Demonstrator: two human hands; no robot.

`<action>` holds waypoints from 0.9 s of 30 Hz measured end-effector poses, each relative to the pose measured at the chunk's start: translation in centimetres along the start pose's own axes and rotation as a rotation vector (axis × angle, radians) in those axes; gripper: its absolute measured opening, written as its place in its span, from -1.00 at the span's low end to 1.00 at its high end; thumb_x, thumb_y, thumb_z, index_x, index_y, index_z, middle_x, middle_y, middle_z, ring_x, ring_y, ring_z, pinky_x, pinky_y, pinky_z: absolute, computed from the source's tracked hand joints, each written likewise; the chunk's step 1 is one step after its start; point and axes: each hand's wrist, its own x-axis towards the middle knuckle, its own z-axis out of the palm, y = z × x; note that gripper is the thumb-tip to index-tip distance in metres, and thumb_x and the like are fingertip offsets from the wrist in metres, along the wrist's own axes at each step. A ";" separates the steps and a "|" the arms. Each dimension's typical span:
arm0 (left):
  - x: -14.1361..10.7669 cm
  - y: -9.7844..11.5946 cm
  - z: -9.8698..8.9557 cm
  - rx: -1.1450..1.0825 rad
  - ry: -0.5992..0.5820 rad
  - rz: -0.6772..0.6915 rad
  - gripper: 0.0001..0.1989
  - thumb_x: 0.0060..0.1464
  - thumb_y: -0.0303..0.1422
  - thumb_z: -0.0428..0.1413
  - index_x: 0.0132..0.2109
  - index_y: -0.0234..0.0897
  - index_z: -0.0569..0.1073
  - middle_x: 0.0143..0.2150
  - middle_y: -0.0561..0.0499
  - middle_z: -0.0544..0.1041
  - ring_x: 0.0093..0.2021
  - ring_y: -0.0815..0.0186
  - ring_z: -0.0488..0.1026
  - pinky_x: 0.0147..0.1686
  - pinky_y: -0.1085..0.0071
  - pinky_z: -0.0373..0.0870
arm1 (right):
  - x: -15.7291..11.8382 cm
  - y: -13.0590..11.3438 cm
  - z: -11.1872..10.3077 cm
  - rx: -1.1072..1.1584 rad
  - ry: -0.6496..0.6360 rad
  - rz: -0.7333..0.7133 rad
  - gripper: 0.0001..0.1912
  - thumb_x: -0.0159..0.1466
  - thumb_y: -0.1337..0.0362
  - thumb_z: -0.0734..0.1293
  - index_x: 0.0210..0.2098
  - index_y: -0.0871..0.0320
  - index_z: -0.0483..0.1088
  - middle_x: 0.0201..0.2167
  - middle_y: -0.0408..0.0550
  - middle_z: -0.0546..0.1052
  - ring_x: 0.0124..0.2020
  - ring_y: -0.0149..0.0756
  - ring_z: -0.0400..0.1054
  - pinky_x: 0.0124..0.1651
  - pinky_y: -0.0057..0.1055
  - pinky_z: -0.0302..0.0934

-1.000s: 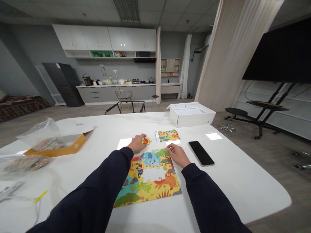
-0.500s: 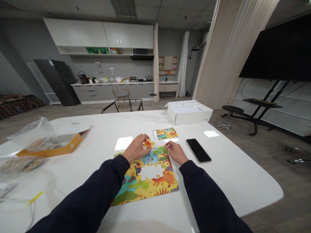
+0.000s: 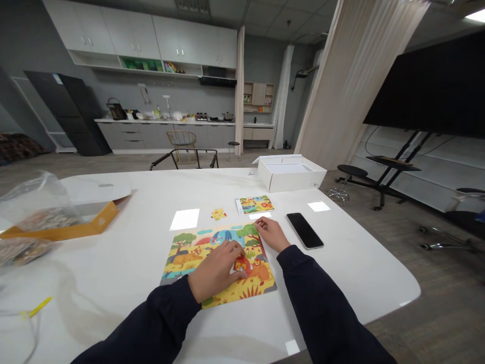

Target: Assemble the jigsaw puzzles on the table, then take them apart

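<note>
1. The left fingers (image 3: 232, 250) are lying close together on the near part of the jigsaw puzzle (image 3: 189, 250), just beside a red-orange lion picture. The left hand (image 3: 214, 271) is covering this spot, so I cannot tell if the fingers are clamped on a piece.
2. The right fingers (image 3: 258, 226) are bunching together at the puzzle's far edge, but I cannot tell if they are pinching anything. The right hand (image 3: 270, 235) is probably steadying the puzzle, so it is not sliding on the white table (image 3: 341, 283) under the left hand's pressure.
3. A loose yellow puzzle piece (image 3: 219, 214) is lying on the table just beyond the far edge, apart from both hands. To its right, a small picture card (image 3: 254, 204) is lying flat, perhaps kept there for easy looking.
4. A black smartphone (image 3: 304, 230) is lying right of the right hand. A white box (image 3: 290, 177) is standing far right, and an orange-rimmed cardboard tray (image 3: 60, 228) is lying at left.
5. Compared with the earlier frame, the left hand is now resting nearer, not at the far edge. The white gap is not showing; I cannot tell if it is filled or hidden.
</note>
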 end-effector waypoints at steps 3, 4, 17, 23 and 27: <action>-1.1 -0.6 -0.6 -0.103 -0.024 0.075 -0.83 0.26 -0.25 0.17 -0.02 -0.12 0.49 0.02 -0.09 0.51 0.06 0.08 0.42 0.06 0.11 0.41 | 0.0 0.0 0.0 0.008 -0.007 -0.004 -0.79 0.30 0.12 0.30 -0.26 0.09 0.50 -0.45 -0.13 0.52 -0.43 -0.29 0.38 -0.30 -0.39 0.23; -1.4 -0.8 -0.6 -0.115 -0.023 0.092 -0.84 0.29 -0.28 0.13 -0.01 -0.10 0.51 0.05 -0.09 0.52 0.09 0.09 0.41 0.11 0.10 0.39 | 0.0 0.1 0.0 0.010 -0.010 -0.006 -0.79 0.30 0.12 0.30 -0.26 0.09 0.50 -0.44 -0.13 0.53 -0.43 -0.29 0.39 -0.30 -0.39 0.24; -2.0 -0.5 -0.1 0.063 0.005 0.108 -0.74 0.34 -0.29 0.06 0.06 0.00 0.58 0.02 -0.15 0.49 0.08 0.03 0.37 0.03 0.04 0.40 | -0.1 0.2 0.0 0.016 -0.028 -0.010 -0.74 0.30 0.08 0.30 -0.26 0.11 0.50 -0.44 -0.12 0.52 -0.42 -0.29 0.38 -0.31 -0.38 0.25; -2.4 -0.1 -0.1 0.098 0.033 0.145 -0.78 0.33 -0.31 0.08 0.03 -0.08 0.57 0.07 -0.13 0.47 0.11 0.05 0.36 0.08 0.07 0.38 | 0.0 0.8 0.2 0.024 -0.016 -0.026 -0.74 0.30 0.06 0.30 -0.27 0.11 0.50 -0.46 -0.13 0.52 -0.43 -0.30 0.37 -0.33 -0.40 0.23; -2.4 -0.9 -0.6 0.087 0.053 0.130 -0.73 0.31 -0.29 0.11 0.12 -0.11 0.49 0.13 -0.14 0.46 0.16 0.03 0.34 0.14 0.04 0.34 | -0.1 0.7 0.2 0.037 -0.020 -0.035 -0.75 0.30 0.08 0.30 -0.27 0.11 0.50 -0.45 -0.13 0.52 -0.43 -0.30 0.38 -0.33 -0.40 0.24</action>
